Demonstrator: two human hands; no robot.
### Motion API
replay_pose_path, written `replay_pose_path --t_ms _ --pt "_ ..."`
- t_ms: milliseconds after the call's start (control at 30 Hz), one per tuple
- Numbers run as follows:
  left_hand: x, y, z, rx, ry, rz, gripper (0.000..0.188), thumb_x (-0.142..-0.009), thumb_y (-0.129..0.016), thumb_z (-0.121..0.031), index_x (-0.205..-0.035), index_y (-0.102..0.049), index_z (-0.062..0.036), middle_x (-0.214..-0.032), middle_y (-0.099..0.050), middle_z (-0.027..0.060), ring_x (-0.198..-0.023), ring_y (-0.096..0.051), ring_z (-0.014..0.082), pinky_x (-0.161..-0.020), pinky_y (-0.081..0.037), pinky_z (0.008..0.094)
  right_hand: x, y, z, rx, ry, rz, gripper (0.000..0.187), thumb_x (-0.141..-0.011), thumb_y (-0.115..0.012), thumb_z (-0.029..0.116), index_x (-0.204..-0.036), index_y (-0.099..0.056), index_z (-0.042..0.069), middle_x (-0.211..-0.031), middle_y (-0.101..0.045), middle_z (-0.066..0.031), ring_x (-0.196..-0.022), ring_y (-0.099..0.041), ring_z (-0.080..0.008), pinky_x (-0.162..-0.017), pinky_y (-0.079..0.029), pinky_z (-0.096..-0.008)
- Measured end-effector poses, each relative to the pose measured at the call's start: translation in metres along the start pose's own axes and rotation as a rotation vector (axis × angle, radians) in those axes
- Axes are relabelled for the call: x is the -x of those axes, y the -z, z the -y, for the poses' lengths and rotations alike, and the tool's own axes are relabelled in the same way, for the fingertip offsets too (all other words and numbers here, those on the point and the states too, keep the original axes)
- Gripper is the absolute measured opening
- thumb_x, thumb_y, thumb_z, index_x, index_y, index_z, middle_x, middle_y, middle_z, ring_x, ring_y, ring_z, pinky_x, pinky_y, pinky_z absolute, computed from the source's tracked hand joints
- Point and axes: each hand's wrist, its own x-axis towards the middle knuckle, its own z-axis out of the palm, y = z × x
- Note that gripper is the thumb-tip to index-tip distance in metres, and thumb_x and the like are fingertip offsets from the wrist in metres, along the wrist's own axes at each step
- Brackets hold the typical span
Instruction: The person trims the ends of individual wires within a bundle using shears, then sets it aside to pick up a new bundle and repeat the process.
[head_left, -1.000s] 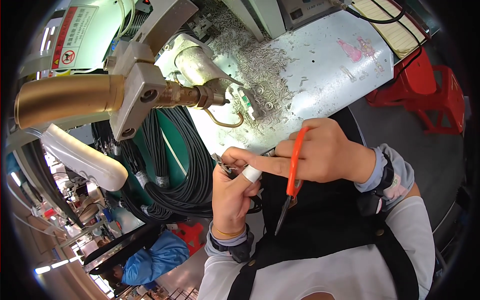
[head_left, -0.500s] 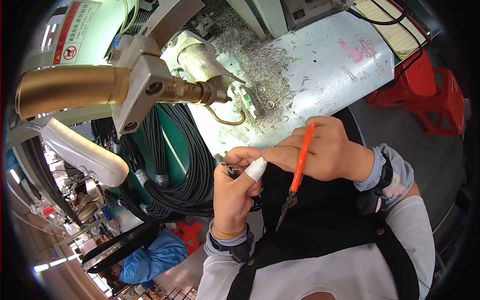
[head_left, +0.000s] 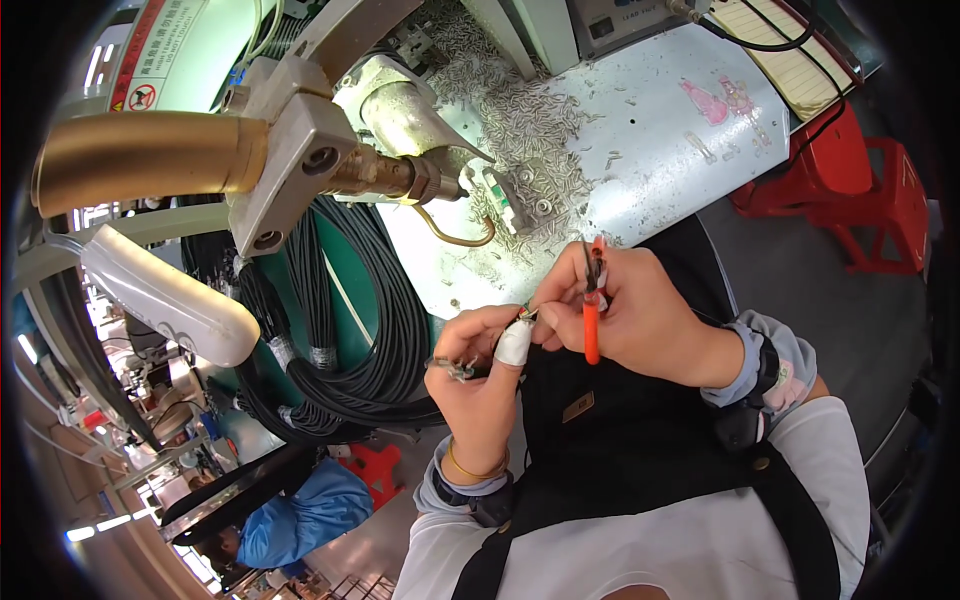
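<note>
Left hand (head_left: 478,378) pinches thin wire ends (head_left: 524,314) between white-wrapped thumb and fingers. Right hand (head_left: 640,310) grips orange-handled snips (head_left: 591,333); whether its fingertips also pinch cannot be determined. The wire ends sit between both hands, near the worktable (head_left: 660,160).

Holds the left hand (head_left: 478,390) and right hand (head_left: 655,320) close together before the worktable's (head_left: 690,170) near edge, with thin wires (head_left: 525,315) between their fingertips and a hand tool (head_left: 591,335) in the right. Has small metal pieces (head_left: 545,115) across the worktable's left and middle, a notebook (head_left: 775,65) at far right, coiled cables (head_left: 390,330) left of the left hand, a lamp (head_left: 165,300) farther left, and a stool (head_left: 885,195) beyond the right edge.
</note>
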Motion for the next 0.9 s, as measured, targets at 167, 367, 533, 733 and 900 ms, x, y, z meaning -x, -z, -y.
replay_pose_path --t_ms 167,367,533,733,900 --pt "-0.004 0.008 0.007 -0.613 -0.625 0.116 0.023 -0.067 -0.063 0.010 -0.087 -0.057 -0.0002 -0.071 -0.056 0.0067 -0.060 -0.053 0.0094 -0.053 -0.040 0.0180 0.002 0.002 0.006 0.011 0.019 0.006 0.004 -0.078 -0.056 0.003 -0.080 -0.052 0.001 -0.070 -0.060 -0.0057 -0.061 -0.059 -0.0100 -0.055 -0.047 -0.0213" --pt "-0.001 -0.002 0.004 -0.327 -0.342 0.034 0.016 -0.075 -0.060 0.005 -0.089 -0.054 0.0020 -0.076 -0.058 0.0035 -0.063 -0.051 0.0048 -0.054 -0.038 0.0156 0.003 -0.001 0.015 0.013 0.075 -0.009 0.003 -0.080 -0.053 0.002 -0.080 -0.052 0.000 -0.070 -0.060 -0.0069 -0.061 -0.059 -0.0103 -0.054 -0.046 -0.0202" --pt "-0.004 0.003 0.001 0.031 -0.010 0.054 0.014 -0.075 -0.060 0.004 -0.088 -0.054 0.0020 -0.076 -0.058 0.0039 -0.063 -0.051 0.0041 -0.055 -0.038 0.0150 0.002 -0.004 0.015 -0.347 -0.069 -0.013 0.011 -0.076 -0.060 0.008 -0.078 -0.052 0.001 -0.063 -0.058 -0.0074 -0.056 -0.059 -0.0105 -0.049 -0.044 -0.0219" --pt "-0.005 0.002 0.003 0.070 -0.077 -0.002 0.013 -0.076 -0.059 0.003 -0.087 -0.053 0.0015 -0.074 -0.056 0.0032 -0.059 -0.046 0.0030 -0.051 -0.034 0.0150 0.006 0.007 0.011 0.462 0.131 0.042 0.026 -0.070 -0.068 0.021 -0.072 -0.052 0.001 -0.057 -0.056 -0.0088 -0.050 -0.058 -0.0170 -0.046 -0.043 -0.0270" --pt "-0.005 -0.010 0.000 0.016 -0.141 -0.042 0.010 -0.077 -0.057 0.001 -0.085 -0.051 0.0001 -0.068 -0.052 0.0009 -0.049 -0.036 0.0009 -0.042 -0.024 0.0156 0.009 -0.001 0.010 0.608 0.101 0.038 0.032 -0.068 -0.070 0.026 -0.066 -0.050 0.002 -0.054 -0.055 -0.0095 -0.047 -0.056 -0.0244 -0.044 -0.042 -0.0305"
